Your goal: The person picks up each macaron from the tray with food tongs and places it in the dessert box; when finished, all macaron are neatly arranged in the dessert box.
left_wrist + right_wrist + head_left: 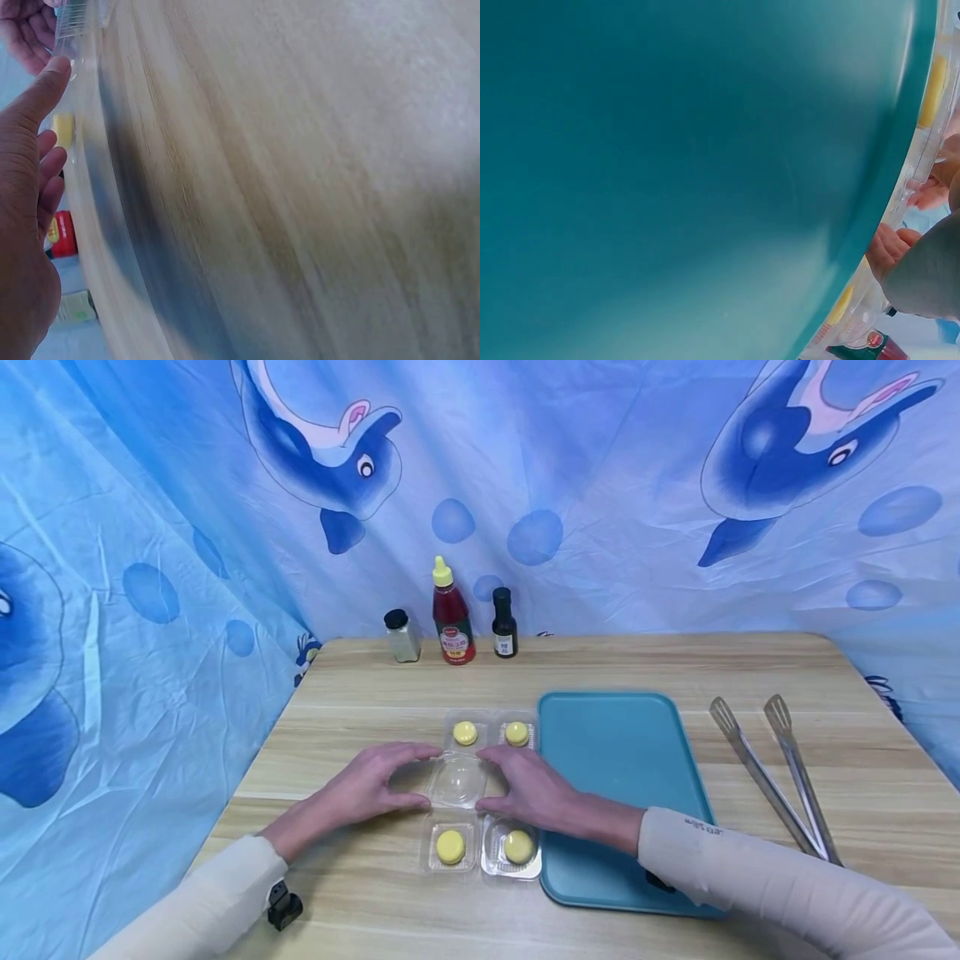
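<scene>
Between my two hands is a clear domed plastic lid (458,782), held from opposite sides. The left hand (378,781) grips its left edge, fingers at the far corner and thumb at the near one. On the other side the right hand (528,787) holds the right edge the same way. Around the lid stand clear plastic boxes, each with a yellow macaron: far left (465,732), far right (517,733), near left (451,847) and near right (517,847). In the left wrist view, the left thumb (46,86) meets the clear plastic.
A blue tray (615,752) lies right of the boxes, under the right forearm. Metal tongs (776,789) rest farther right. Along the back edge stand a black-capped jar (403,639), a red sauce bottle (453,618) and a small dark bottle (505,627).
</scene>
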A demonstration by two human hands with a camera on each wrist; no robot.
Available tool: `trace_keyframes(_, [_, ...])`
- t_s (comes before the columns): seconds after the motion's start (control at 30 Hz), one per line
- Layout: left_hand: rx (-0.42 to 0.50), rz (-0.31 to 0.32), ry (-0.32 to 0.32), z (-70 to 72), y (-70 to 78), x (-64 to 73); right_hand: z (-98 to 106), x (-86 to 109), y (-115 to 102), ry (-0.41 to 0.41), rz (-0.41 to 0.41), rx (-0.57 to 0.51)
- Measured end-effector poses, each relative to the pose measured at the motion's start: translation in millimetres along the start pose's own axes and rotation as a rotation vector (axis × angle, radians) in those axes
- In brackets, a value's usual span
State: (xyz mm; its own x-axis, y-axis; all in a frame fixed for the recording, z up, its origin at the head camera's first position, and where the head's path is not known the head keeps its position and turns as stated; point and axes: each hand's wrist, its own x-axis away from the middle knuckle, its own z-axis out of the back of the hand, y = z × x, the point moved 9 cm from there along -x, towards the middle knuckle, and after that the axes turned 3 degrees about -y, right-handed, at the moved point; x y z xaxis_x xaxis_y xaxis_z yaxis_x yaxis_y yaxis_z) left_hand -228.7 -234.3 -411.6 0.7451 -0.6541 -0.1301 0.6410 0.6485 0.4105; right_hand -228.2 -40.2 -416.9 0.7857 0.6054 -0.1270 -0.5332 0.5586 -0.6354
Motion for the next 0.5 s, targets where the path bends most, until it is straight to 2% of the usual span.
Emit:
trace_keyframes(0.27, [-0.006, 0.003, 0.008, -1.7, 0.2, -0.6, -1.2, -0.2, 1.2, 0.01, 0.006, 0.001])
trace_keyframes(0.5, [-0.011, -0.018, 0.034, 4.5, 4.5, -1.5, 2.8, 1.4, -2.2, 0.016, 0.005, -0.006])
